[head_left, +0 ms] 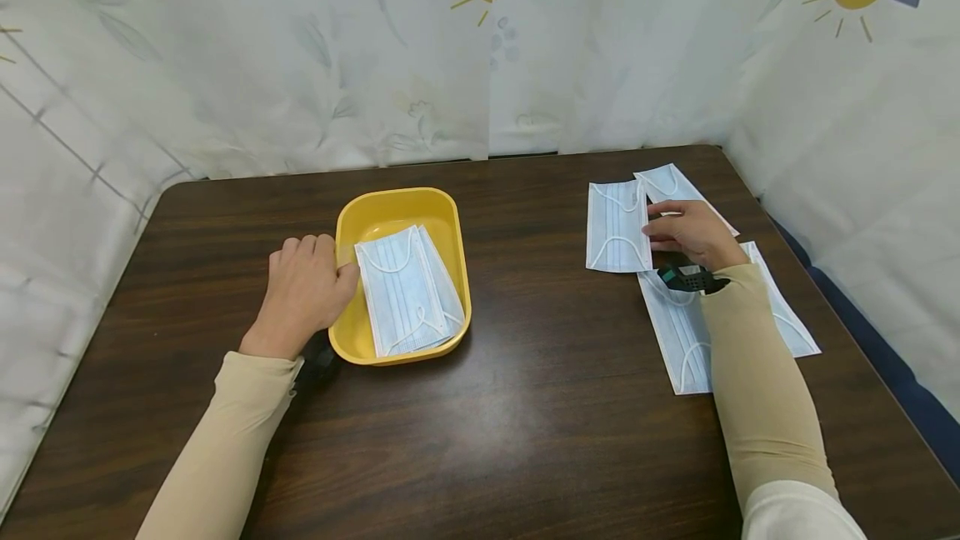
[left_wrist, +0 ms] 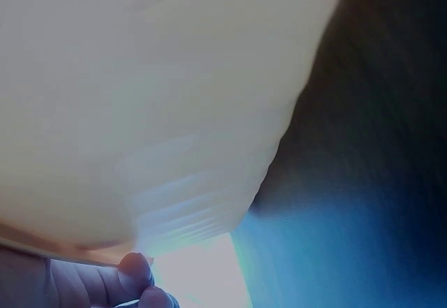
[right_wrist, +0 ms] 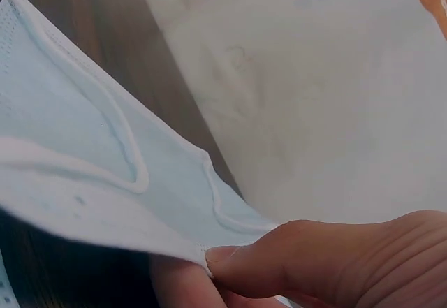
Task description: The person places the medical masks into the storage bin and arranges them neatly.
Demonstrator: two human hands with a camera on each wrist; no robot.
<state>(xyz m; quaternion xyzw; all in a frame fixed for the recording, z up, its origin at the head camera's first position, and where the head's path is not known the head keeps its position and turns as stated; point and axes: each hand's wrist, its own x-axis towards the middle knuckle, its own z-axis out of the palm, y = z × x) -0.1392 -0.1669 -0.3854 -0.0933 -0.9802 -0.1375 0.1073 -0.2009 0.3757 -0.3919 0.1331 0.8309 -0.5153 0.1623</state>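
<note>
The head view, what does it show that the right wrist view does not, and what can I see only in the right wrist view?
Only the head view shows the yellow tray, the stacked masks in it, and the left hand gripping its rim.

Only the right wrist view shows, close up, the thumb tip pressing the edge of the held mask, with a finger underneath.

Both show the right hand, that mask, its ear loops, brown table and pale sheeting.

Masks (head_left: pixel 617 223) pale blue, loops (right_wrist: pixel 142 177) white; tray (head_left: pixel 393 211) yellow; table (head_left: pixel 547 407) brown, wood-grained.
</note>
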